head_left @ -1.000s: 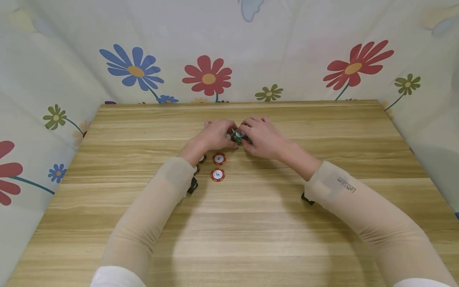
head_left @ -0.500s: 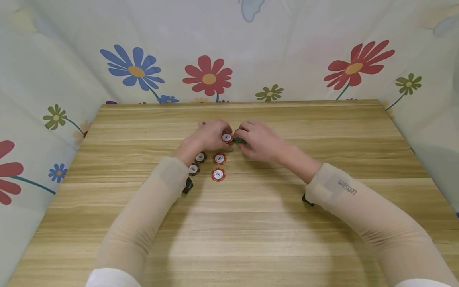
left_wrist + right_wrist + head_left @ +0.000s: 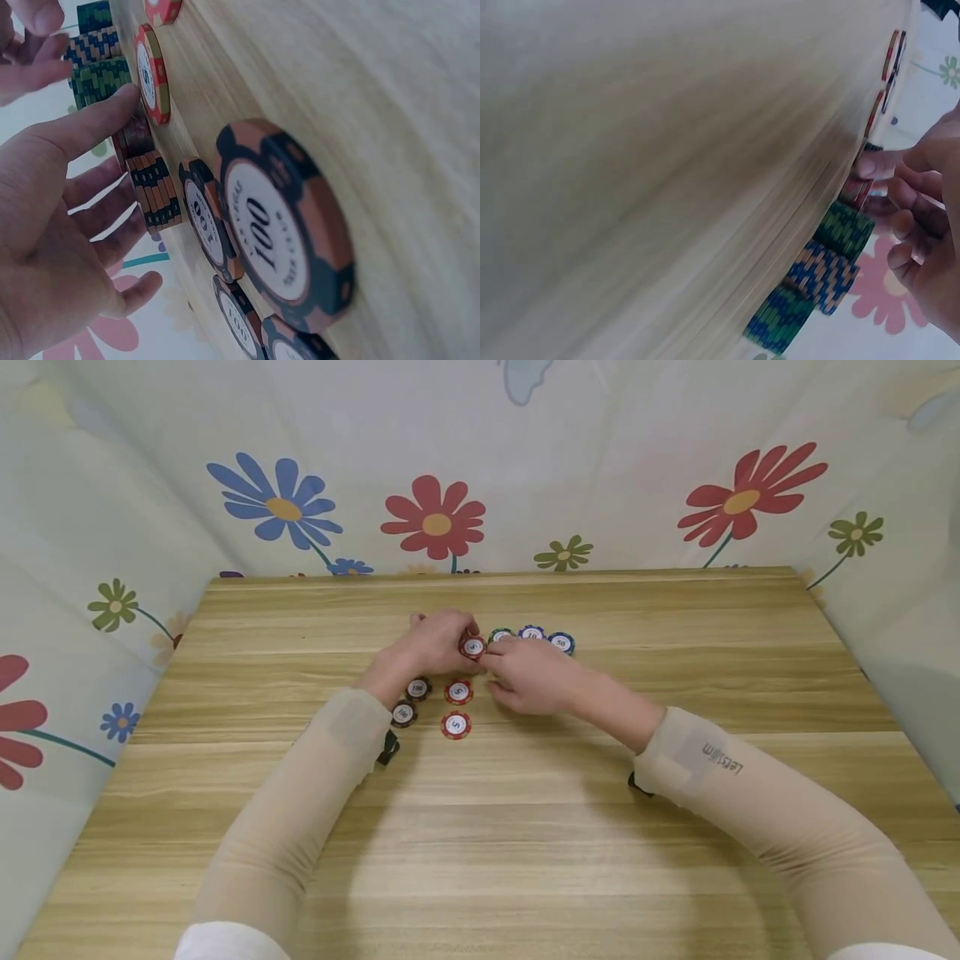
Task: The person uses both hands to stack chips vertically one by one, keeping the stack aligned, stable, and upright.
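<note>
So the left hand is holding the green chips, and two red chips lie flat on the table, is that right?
Nearly! The left hand is holding the red stack, not the green chips, as the head view shows. The rest is right.

The stack of fives (image 3: 473, 647) stands toward the far side of the table (image 3: 517, 852) — the left hand (image 3: 433, 645) around its left side, the right hand (image 3: 536, 677) just to its right. Right of it, in a row, come a neighbouring stack (image 3: 501, 634), the stack of tens (image 3: 532, 632) and the stack of fifties (image 3: 562, 643). Left of it stands another stack (image 3: 154, 191). Before it lie two single fives (image 3: 459, 692), and before it to the left, single hundreds (image 3: 417, 689). The backdrop (image 3: 495, 443) rises behind it.
</note>
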`<state>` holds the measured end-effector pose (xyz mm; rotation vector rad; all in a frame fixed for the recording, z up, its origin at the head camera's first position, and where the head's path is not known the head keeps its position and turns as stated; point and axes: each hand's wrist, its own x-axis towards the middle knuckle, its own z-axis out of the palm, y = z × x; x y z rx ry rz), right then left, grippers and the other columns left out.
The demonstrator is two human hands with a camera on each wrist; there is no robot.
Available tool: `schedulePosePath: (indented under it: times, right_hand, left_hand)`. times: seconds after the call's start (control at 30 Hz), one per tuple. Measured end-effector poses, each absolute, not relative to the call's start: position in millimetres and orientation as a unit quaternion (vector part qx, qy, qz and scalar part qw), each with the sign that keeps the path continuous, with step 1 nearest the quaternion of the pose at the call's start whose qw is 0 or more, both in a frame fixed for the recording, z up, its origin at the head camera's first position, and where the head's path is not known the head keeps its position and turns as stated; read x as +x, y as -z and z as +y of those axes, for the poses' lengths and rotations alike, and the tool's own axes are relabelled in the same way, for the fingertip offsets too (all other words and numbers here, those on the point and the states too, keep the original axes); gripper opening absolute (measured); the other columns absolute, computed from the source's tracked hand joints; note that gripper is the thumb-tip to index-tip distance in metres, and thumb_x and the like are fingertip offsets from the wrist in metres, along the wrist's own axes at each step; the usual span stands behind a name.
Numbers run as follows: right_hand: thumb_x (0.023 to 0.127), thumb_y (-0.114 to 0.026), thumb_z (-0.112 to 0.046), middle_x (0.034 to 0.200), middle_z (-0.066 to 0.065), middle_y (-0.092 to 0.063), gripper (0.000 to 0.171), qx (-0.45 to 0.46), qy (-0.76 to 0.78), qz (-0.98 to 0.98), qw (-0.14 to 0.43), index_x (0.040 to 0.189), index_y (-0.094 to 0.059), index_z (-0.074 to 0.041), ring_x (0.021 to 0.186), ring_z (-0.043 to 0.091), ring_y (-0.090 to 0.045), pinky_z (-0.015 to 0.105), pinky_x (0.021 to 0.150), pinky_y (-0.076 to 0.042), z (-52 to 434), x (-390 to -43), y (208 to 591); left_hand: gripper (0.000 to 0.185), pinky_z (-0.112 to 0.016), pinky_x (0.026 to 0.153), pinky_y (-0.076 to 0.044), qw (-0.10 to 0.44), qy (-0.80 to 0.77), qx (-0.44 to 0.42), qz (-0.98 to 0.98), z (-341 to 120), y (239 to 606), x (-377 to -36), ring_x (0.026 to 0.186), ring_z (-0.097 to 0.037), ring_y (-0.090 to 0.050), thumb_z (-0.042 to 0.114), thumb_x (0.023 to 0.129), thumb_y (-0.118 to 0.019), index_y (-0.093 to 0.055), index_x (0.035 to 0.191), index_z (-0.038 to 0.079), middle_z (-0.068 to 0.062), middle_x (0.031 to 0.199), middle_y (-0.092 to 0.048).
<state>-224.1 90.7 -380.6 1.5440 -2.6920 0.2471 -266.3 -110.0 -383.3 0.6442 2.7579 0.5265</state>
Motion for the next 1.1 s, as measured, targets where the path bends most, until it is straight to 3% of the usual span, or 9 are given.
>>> schedulePosePath:
  times: [0.13,0.37,0.6,0.87,1.1]
  right_hand:
    - [0.096,-0.067,-0.018,0.109,0.007,-0.071,0.024,0.505,-0.059,-0.861,-0.012,0.114,-0.072,-0.004,0.099,0.021,-0.068,0.041,0.080,-0.056,83,-216,381]
    - [0.096,-0.069,-0.029,0.102,0.004,-0.067,0.022,0.522,-0.042,-0.852,-0.029,0.106,-0.070,-0.009,0.096,0.020,-0.065,0.043,0.074,-0.055,72,-204,384]
    - [0.094,-0.072,-0.044,0.106,0.003,-0.068,0.039,0.533,-0.028,-0.845,-0.035,0.112,-0.067,-0.010,0.102,0.022,-0.064,0.043,0.081,-0.055,65,-198,386]
    - [0.095,-0.073,-0.040,0.114,0.007,-0.065,0.038,0.541,-0.032,-0.839,-0.051,0.117,-0.067,-0.009,0.104,0.022,-0.063,0.042,0.083,-0.054,60,-194,387]
    - [0.096,-0.072,-0.036,0.113,0.007,-0.064,0.030,0.531,-0.035,-0.844,-0.062,0.112,-0.067,-0.011,0.102,0.023,-0.064,0.044,0.080,-0.054,56,-192,387]
  left_hand:
    - [0.043,-0.056,0.097,-0.025,0.129,-0.176,0.218,0.951,-110,383,-266,0.101,-0.023,-0.058,0.033,0.085,-0.085,-0.066,0.117,0.010,-0.003,0.107,-0.067]
    - [0.037,-0.053,0.094,-0.026,0.128,-0.170,0.217,0.953,-110,384,-266,0.101,-0.022,-0.058,0.029,0.087,-0.084,-0.067,0.115,0.011,-0.002,0.107,-0.068]
    - [0.039,-0.053,0.095,-0.027,0.124,-0.177,0.222,0.951,-112,384,-267,0.103,-0.023,-0.059,0.030,0.086,-0.086,-0.068,0.115,0.010,-0.003,0.109,-0.068]
    - [0.038,-0.053,0.096,-0.026,0.131,-0.188,0.217,0.949,-115,386,-267,0.104,-0.023,-0.059,0.030,0.087,-0.085,-0.067,0.115,0.011,-0.002,0.110,-0.068]
    - [0.039,-0.056,0.098,-0.027,0.131,-0.197,0.213,0.948,-117,387,-267,0.110,-0.024,-0.055,0.030,0.087,-0.085,-0.068,0.117,0.009,-0.005,0.115,-0.066]
